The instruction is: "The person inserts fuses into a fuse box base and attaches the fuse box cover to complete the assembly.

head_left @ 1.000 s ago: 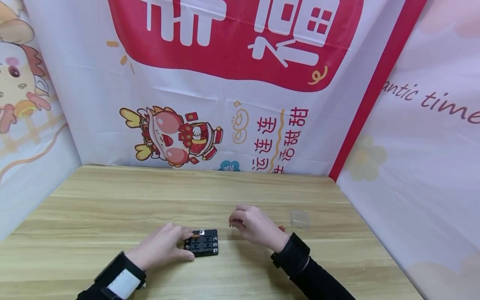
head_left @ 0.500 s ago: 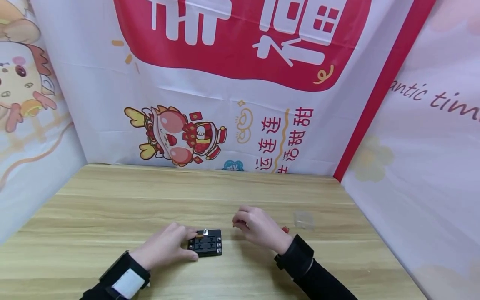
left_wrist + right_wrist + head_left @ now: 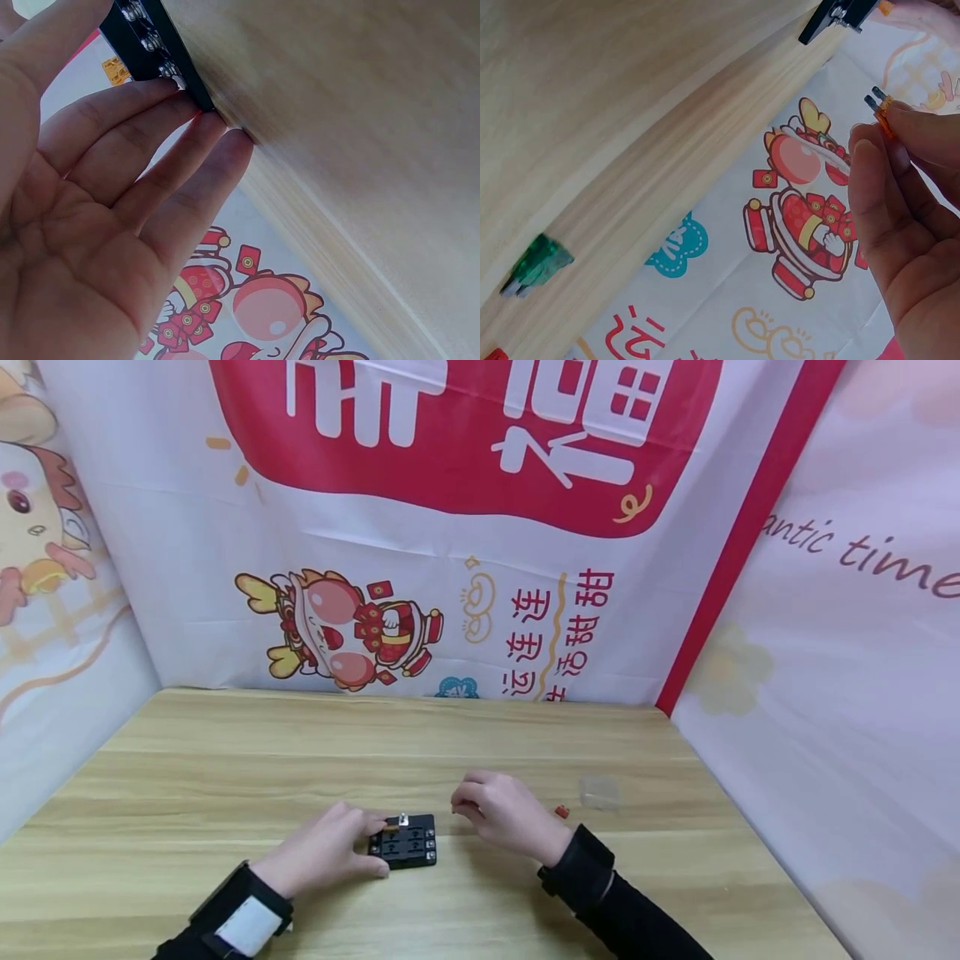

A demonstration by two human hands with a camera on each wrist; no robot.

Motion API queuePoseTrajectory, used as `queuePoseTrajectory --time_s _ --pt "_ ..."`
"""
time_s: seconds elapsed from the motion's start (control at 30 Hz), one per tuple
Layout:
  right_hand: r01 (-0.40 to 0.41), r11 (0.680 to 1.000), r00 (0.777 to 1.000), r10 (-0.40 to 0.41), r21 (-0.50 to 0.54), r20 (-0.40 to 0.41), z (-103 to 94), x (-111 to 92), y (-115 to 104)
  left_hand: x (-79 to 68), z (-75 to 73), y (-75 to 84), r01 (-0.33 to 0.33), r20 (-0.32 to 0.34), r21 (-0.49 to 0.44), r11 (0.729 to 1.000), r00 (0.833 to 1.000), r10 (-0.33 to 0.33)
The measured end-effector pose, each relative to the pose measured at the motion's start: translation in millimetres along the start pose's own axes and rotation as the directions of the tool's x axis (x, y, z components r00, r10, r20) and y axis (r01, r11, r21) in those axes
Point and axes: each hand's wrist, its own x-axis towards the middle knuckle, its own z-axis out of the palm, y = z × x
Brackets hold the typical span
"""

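On the wooden table lies a black fuse block (image 3: 412, 852) with rows of slots and metal screw terminals along its sides. My left hand (image 3: 330, 852) grips its left end, thumb at the near edge and fingers at the far edge. One orange blade fuse (image 3: 116, 70) stands up from the block beside those fingers in the left wrist view. To the right of the block, my right hand (image 3: 510, 818) pinches another orange blade fuse (image 3: 885, 120) between thumb and fingertips. Its two metal prongs point away from the fingers.
A green blade fuse (image 3: 541, 264) lies on the table in the right wrist view, with a red fuse (image 3: 496, 354) at the corner. Farther right is a clear plastic cover (image 3: 600, 792). A printed cloth (image 3: 480, 535) hangs behind the table's far edge.
My right hand has shifted slightly left toward the fuse block, and more of the red fuse shows behind it. The left hand keeps its hold. The head view sways a little.
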Motion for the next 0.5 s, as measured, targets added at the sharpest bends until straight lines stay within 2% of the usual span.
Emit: queuePoseTrajectory --time_s 0.1,0.2,0.37,0.5 --pt "-0.005 1.000 1.000 0.005 0.029 0.013 1.4 2.6 -5.3 -0.7 0.0 -0.9 0.024 0.000 0.012 1.000 1.000 -0.024" --pt "-0.011 0.994 0.999 0.007 0.106 0.033 0.9 5.2 -12.7 -0.5 0.0 -1.5 0.033 0.005 0.016 0.999 0.999 -0.033" --pt "-0.028 0.970 0.999 0.017 0.243 0.047 0.0 9.4 -21.2 1.4 0.2 -3.2 -0.013 0.005 -0.002 1.000 1.000 0.013" --pt "-0.034 0.966 0.998 0.021 0.255 0.055 1.9 11.6 -23.0 2.8 0.3 -3.7 -0.048 0.000 -0.023 0.999 0.999 0.048"
